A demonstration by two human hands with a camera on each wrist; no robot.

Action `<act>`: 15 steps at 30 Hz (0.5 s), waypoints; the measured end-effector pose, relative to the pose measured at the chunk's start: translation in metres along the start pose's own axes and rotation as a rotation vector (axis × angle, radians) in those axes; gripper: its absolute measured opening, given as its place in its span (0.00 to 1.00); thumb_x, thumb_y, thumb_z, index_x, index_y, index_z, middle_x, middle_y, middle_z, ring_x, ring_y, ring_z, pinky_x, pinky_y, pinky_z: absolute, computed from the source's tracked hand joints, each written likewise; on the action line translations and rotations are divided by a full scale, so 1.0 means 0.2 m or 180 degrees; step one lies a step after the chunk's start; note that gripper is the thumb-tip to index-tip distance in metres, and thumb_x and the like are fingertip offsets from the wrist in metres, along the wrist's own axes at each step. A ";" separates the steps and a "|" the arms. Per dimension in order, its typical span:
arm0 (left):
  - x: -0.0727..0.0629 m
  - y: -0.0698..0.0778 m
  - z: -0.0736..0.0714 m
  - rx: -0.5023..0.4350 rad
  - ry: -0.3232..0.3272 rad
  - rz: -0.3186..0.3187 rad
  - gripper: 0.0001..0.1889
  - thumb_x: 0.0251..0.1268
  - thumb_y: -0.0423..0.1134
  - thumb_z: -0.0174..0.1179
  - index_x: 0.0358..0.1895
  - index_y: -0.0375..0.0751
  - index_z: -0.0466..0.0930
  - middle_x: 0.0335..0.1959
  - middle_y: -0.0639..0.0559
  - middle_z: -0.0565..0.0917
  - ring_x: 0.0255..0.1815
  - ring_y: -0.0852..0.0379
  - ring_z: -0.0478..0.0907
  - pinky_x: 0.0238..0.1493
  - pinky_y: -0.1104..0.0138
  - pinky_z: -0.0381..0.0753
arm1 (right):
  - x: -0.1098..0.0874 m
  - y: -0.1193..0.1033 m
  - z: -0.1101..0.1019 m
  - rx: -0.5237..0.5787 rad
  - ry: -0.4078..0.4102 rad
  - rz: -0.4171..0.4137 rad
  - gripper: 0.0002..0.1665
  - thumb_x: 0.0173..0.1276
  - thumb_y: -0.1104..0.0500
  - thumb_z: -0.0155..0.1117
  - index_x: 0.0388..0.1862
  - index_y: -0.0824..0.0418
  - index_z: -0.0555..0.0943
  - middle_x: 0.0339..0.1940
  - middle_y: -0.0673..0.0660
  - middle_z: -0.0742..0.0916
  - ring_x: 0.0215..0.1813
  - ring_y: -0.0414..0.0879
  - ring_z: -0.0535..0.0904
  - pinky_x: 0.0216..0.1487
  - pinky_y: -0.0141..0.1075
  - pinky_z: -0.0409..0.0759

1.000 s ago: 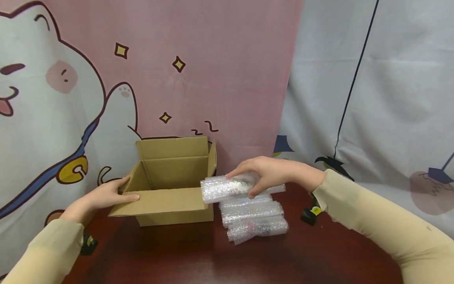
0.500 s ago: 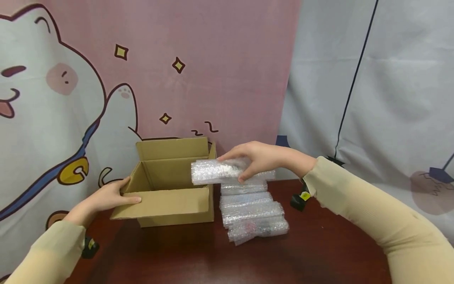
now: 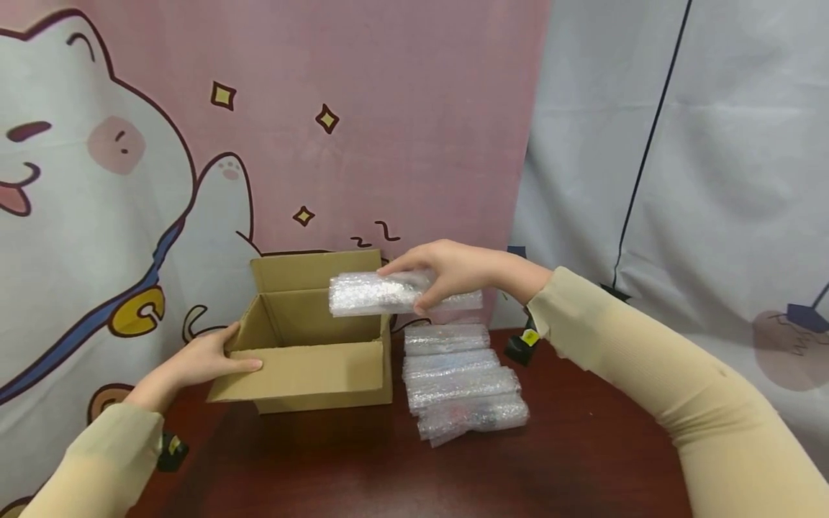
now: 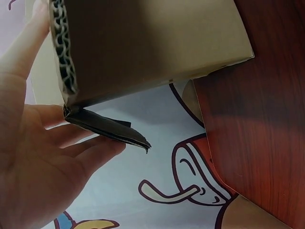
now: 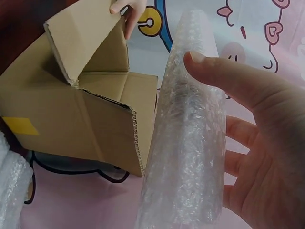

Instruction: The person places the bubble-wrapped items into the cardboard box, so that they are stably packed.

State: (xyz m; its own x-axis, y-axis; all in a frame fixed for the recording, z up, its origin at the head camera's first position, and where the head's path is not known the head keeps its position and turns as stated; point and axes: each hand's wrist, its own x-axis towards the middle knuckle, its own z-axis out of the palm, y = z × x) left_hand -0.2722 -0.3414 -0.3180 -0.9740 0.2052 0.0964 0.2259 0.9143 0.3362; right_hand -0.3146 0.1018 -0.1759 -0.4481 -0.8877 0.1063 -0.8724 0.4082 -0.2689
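Observation:
An open cardboard box [image 3: 324,370] stands on the table with its flaps spread. My left hand [image 3: 204,360] grips its left side, the thumb on top of the front flap; the left wrist view shows the fingers [image 4: 102,148] around a folded side flap. In my right hand [image 3: 450,270] is a long bubble-wrapped bundle [image 3: 363,295], pinched between thumb and fingers. It is raised above the table, and its left end overlaps the box opening in the head view. Something dark shows faintly through the wrap [image 5: 186,102] in the right wrist view.
Several more bubble-wrapped bundles [image 3: 463,388] lie in a row right of the box, the nearest with a reddish patch inside. A cartoon-printed cloth [image 3: 427,144] hangs behind the dark red wooden table [image 3: 363,467]. Yellow tape [image 5: 20,126] marks the box's side.
My right hand has lifted the bubble-wrapped bundle up and left from the row toward the box, uncovering the bundle at the back. My left hand stays on the box.

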 end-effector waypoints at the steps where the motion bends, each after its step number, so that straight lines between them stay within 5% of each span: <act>1: 0.00 0.00 0.00 0.0013 -0.0002 -0.0009 0.58 0.56 0.62 0.66 0.71 0.17 0.48 0.64 0.18 0.64 0.59 0.26 0.69 0.53 0.40 0.72 | 0.01 0.00 0.00 0.0002 0.0005 0.0002 0.41 0.58 0.56 0.74 0.71 0.44 0.70 0.68 0.45 0.75 0.66 0.39 0.68 0.60 0.40 0.71; 8: 0.00 0.02 0.00 0.0033 -0.0034 -0.0031 0.58 0.57 0.63 0.64 0.71 0.16 0.47 0.64 0.18 0.63 0.60 0.25 0.67 0.53 0.39 0.71 | 0.09 -0.01 -0.01 -0.0004 0.0020 0.0054 0.41 0.59 0.54 0.74 0.71 0.42 0.70 0.68 0.44 0.74 0.64 0.38 0.69 0.54 0.39 0.71; 15: 0.00 0.03 0.00 0.0066 -0.0077 -0.0059 0.58 0.57 0.63 0.64 0.70 0.16 0.47 0.64 0.17 0.62 0.60 0.24 0.66 0.54 0.39 0.71 | 0.17 -0.03 -0.01 -0.0043 -0.0003 0.0090 0.41 0.59 0.55 0.73 0.71 0.40 0.70 0.67 0.42 0.74 0.38 0.40 0.69 0.42 0.37 0.70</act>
State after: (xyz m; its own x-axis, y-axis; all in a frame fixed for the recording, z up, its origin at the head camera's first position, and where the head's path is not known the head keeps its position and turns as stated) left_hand -0.2711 -0.3366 -0.3152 -0.9782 0.1962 0.0676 0.2075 0.9251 0.3181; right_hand -0.3252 0.0694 -0.1678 -0.4725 -0.8759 0.0978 -0.8619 0.4360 -0.2589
